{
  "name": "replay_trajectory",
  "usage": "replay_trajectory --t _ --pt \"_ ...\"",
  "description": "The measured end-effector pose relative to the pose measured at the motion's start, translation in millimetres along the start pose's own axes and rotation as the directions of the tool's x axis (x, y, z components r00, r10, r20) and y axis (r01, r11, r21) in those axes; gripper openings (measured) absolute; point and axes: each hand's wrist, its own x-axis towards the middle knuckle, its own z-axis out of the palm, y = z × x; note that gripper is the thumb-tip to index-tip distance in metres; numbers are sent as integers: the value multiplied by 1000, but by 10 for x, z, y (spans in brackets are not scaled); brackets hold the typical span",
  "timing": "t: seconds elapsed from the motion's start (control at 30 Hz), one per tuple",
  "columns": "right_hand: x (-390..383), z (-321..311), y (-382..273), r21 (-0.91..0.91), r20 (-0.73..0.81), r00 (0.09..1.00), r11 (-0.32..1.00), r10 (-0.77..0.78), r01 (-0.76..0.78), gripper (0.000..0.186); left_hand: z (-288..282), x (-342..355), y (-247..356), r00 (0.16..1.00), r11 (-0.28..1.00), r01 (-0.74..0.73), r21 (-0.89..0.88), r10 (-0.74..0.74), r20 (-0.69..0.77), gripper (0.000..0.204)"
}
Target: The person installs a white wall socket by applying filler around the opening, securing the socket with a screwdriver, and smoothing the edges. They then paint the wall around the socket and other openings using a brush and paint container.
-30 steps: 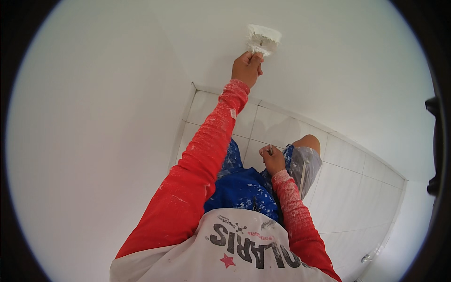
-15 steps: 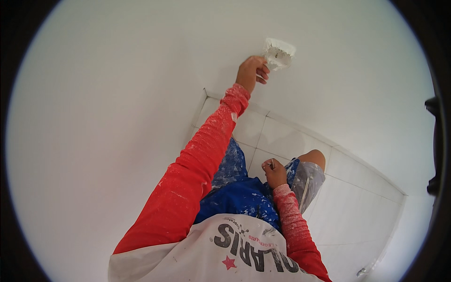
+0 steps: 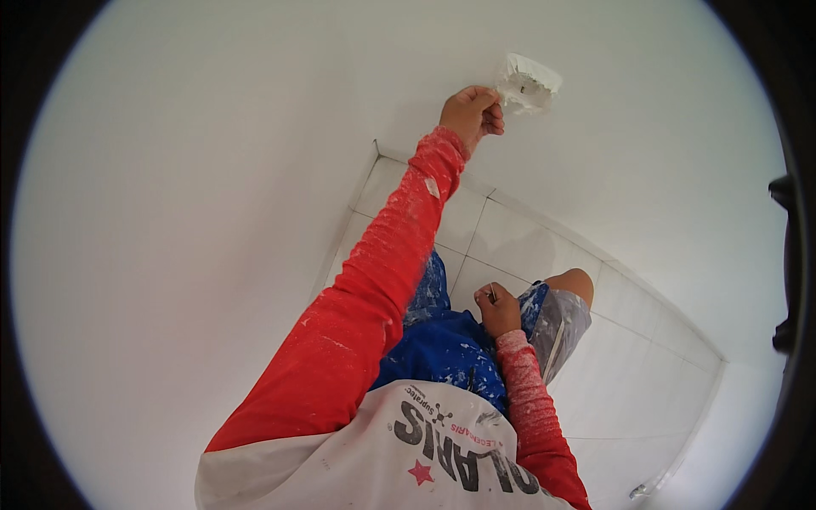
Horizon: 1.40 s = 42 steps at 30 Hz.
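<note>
A white square wall box [image 3: 544, 78] with ragged, torn-looking white edges sits in the white wall, a small dark spot inside it. My left hand [image 3: 473, 112], at the end of an outstretched red sleeve, is at the box's lower left edge. Its thumb and forefinger are pinched together there; whatever lies between them is too small to make out. Low by my bent knee, my right hand [image 3: 500, 311] is closed. A thin, pale sliver shows at its fingertips, but its kind cannot be told.
Smooth white wall [image 3: 212, 170] surrounds the box and runs down the left side. Below is a floor of pale square tiles [image 3: 501, 238] meeting the wall at a corner. My paint-spattered blue shorts [image 3: 446, 348] and knee are close under my hands. A small object [image 3: 637, 491] lies at the lower right.
The view has shifted slightly, so the box and my left hand appear higher and farther right. My left hand stays at the box's edge; the right hand is still closed in the same place.
</note>
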Motion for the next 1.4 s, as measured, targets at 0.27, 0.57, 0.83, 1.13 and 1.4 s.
replay_trajectory --t 0.27,0.57,0.83,1.13,1.4 --pt "-54 -6 -15 -86 26 1000 996 6 -4 23 -243 -305 -376 937 987 148 -69 -162 -310 30" --pt "-7 -2 -15 -149 57 998 989 2 6 23 68 -23 -45 999 1000 17 -11 -17 34 19" --pt "-67 22 -10 -170 67 997 985 24 -13 22 166 -110 -321 986 955 -167 -246 161 -44 16" --pt "-53 -15 8 -182 77 997 983 -11 25 22 212 -208 51 720 155 -324 933 680 137 36" --pt "-108 -67 -3 -129 50 998 991 -25 32 22 279 -101 370 714 -227 -381 896 542 442 30"
